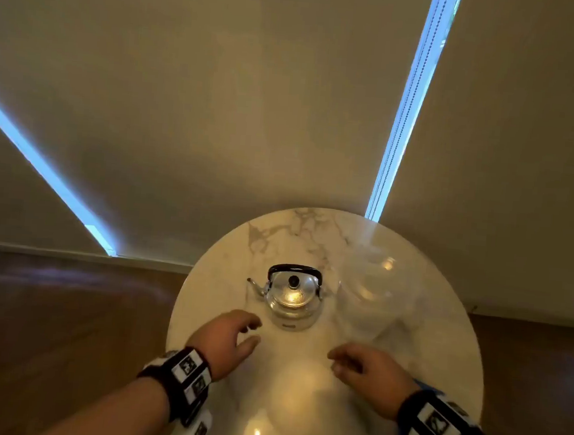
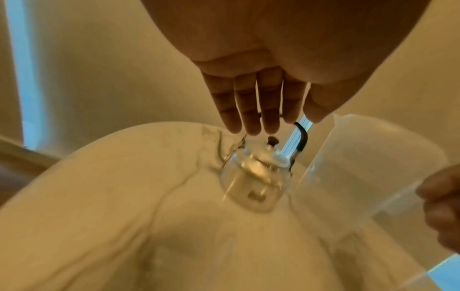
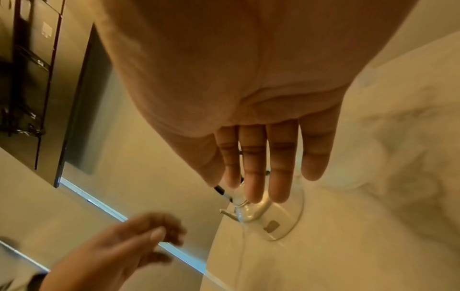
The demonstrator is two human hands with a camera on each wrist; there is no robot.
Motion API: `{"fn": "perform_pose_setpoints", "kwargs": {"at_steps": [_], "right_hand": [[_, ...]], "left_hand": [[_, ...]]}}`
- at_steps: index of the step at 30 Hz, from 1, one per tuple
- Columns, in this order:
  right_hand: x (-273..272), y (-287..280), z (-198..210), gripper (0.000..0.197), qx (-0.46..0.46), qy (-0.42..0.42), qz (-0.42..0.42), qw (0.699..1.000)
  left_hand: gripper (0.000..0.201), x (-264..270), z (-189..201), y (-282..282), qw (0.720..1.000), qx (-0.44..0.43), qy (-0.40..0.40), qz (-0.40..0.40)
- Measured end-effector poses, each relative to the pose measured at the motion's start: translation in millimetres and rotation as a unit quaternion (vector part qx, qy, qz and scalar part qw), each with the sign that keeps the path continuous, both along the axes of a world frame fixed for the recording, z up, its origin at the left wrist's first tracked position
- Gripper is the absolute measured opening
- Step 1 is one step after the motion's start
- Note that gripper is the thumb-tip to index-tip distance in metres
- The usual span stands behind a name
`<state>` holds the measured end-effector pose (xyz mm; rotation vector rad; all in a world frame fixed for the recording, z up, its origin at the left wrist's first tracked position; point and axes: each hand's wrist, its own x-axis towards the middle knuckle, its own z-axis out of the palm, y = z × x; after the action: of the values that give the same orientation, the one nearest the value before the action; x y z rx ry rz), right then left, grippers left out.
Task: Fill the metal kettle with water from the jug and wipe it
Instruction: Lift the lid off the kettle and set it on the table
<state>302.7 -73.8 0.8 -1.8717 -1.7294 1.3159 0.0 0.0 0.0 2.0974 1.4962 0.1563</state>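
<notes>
A small shiny metal kettle [image 1: 292, 295] with a black handle and a black lid knob stands in the middle of the round marble table [image 1: 441, 332], spout pointing left. A clear plastic jug [image 1: 374, 293] stands just right of it. My left hand [image 1: 235, 337] hovers near the kettle's front left, fingers relaxed, holding nothing. My right hand [image 1: 360, 363] hovers in front of the jug, also empty. The left wrist view has the kettle [image 2: 254, 173] below straight fingers [image 2: 251, 110] and the jug [image 2: 361, 177] to its right. The right wrist view shows the kettle [image 3: 251, 212] beyond straight fingers [image 3: 254, 167].
The table stands close to a wall covered by beige blinds [image 1: 218, 109] with bright gaps. Dark wood floor [image 1: 47, 318] lies to the left. The table's near half in front of my hands carries only light reflections.
</notes>
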Motion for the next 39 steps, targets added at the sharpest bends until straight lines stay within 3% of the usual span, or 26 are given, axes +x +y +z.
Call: {"fn": "perform_pose_setpoints", "kwargs": {"at_steps": [4,9,14,21,25,34,39], "right_hand": [[-41.2,36.8,14.3,0.025,0.015,-0.051,0.043,0.998],[-70.1,78.3,17.2,0.026,0.048,-0.085,0.013,0.995],[-76.1,97.4,11.9,0.029,0.067,-0.095,-0.053,0.992],[-74.8,84.5,-0.9,0.045,0.108,-0.056,-0.142,0.982],[-72.1,66.0,-17.2,0.042,0.106,-0.041,-0.156,0.981],[-81.5,53.3,-36.5,0.036,0.12,-0.032,-0.082,0.989],[-93.8,83.0,-40.7,0.048,0.114,-0.065,0.01,0.991]], "left_hand": [[0.037,24.8,15.0,80.0,0.998,0.052,-0.023,0.005],[0.049,44.0,0.0,136.7,1.0,0.01,0.007,-0.027],[0.024,53.7,-18.0,150.2,0.998,-0.039,-0.006,-0.052],[0.015,38.6,-24.6,105.5,0.996,-0.05,-0.061,-0.051],[0.018,18.7,-29.5,54.0,0.993,-0.07,-0.096,-0.03],[0.027,12.0,-40.9,-20.3,0.975,-0.111,-0.169,0.089],[0.034,15.3,-45.3,-11.7,0.984,-0.037,-0.076,0.156]]}}
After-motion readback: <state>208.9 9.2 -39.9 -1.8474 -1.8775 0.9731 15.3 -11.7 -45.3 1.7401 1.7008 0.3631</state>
